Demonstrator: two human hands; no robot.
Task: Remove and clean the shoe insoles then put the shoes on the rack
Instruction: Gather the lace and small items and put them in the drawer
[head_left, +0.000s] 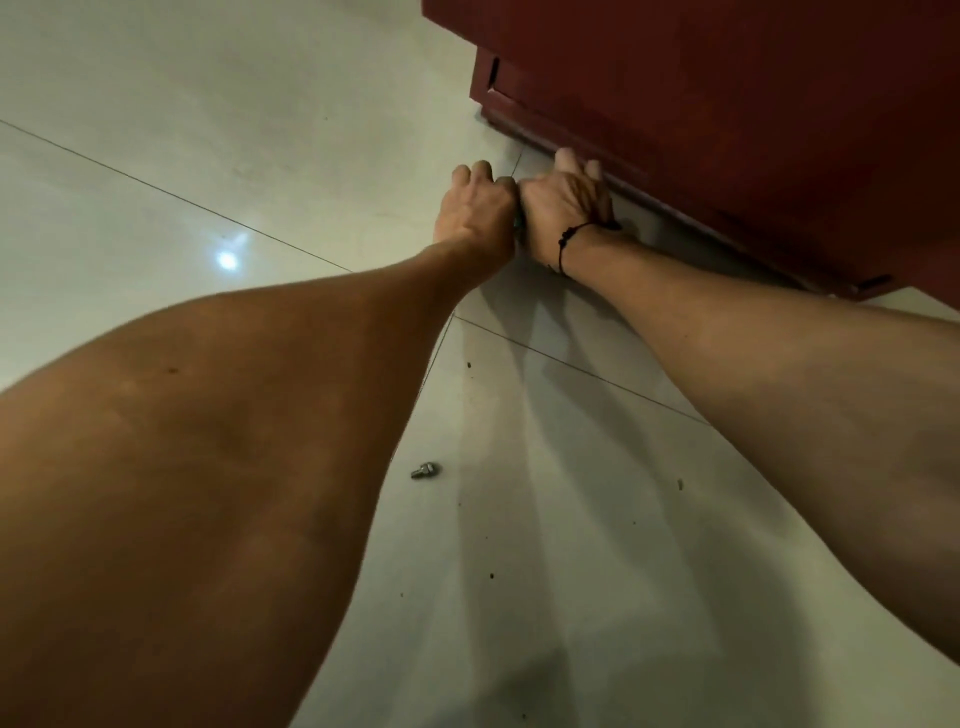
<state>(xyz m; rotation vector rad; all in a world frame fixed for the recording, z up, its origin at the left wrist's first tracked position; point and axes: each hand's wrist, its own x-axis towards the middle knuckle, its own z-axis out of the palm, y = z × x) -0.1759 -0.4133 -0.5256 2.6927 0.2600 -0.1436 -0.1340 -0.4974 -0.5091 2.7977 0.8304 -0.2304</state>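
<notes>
At one o'clock, against the base of the red cabinet (727, 130), the left hand (478, 208) and right hand (563, 200) curl together over something hidden. No shoe or insole shows, so progress cannot be judged.

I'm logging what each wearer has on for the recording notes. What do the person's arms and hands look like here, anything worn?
Both forearms are bare, with no sleeves in view. The right wrist carries a thin black cord bracelet with a small knot or bead and a loose end hanging down. The left hand and right hand show no gloves, and no rings or watch can be seen.
</notes>
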